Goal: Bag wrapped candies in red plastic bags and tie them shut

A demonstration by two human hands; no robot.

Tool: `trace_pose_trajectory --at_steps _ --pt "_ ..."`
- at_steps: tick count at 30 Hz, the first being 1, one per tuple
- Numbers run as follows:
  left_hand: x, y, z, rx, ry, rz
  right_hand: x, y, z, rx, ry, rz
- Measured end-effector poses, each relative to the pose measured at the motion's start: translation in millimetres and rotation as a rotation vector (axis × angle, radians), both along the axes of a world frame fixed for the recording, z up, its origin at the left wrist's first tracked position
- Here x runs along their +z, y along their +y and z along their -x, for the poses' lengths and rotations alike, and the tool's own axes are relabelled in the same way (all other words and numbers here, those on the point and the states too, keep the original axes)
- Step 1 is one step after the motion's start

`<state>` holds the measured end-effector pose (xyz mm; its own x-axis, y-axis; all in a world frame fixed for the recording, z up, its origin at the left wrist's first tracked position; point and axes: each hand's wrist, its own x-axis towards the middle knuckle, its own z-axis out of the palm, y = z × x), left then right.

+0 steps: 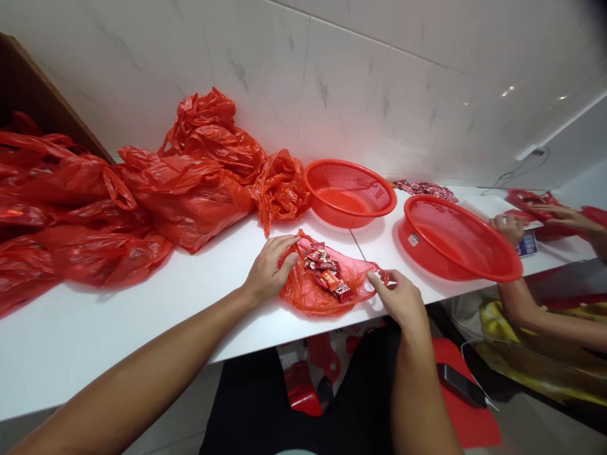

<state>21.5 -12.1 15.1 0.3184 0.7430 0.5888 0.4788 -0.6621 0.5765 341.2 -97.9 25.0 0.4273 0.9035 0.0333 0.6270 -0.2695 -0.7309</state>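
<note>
A thin red plastic bag [315,306] lies spread at the front edge of the white table, its mouth facing up. Inside it rests a small heap of wrapped candies [329,273] in red, white and brown wrappers. My left hand [271,266] grips the bag's left rim between thumb and fingers. At the other side, my right hand [399,297] has the bag's right handle pinched, with the loop showing by the fingertips. The bag's mouth is stretched between both hands.
Two red mesh baskets [351,218] [455,237] stand behind and right of the bag. Several filled red bags [190,196] crowd the left side, near a cardboard box [52,95]. At right, another person's hands [507,229] work. A phone [461,384] lies on a red stool.
</note>
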Motion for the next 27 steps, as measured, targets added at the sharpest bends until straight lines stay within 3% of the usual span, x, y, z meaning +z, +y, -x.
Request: trace_pose_trajectory --at_steps 3,7,15,19,21,23,27 --pt "0.1 0.1 0.5 0.005 -0.001 -0.012 9.6 1.9 2.9 0.086 -0.158 0.092" --pt "0.6 -0.4 0.7 0.006 -0.013 -0.033 8.2 4.6 0.0 0.100 -0.170 0.013" --pt "1.6 -2.4 0.9 0.014 -0.038 -0.057 7.1 7.7 -1.1 0.103 0.086 -0.195" --pt "7.0 -2.9 0.8 0.023 -0.096 -0.058 7.5 17.4 2.3 0.083 0.345 -0.303" --pt "20.3 0.1 1.0 0.047 -0.161 -0.030 15.4 25.2 4.8 0.081 0.518 -0.374" --pt "44.4 6.1 2.2 0.072 -0.260 0.038 34.0 33.9 8.1 0.098 0.662 -0.457" --pt "115.4 20.6 7.9 0.066 -0.529 0.198 95.7 49.3 17.8 0.261 0.780 -0.633"
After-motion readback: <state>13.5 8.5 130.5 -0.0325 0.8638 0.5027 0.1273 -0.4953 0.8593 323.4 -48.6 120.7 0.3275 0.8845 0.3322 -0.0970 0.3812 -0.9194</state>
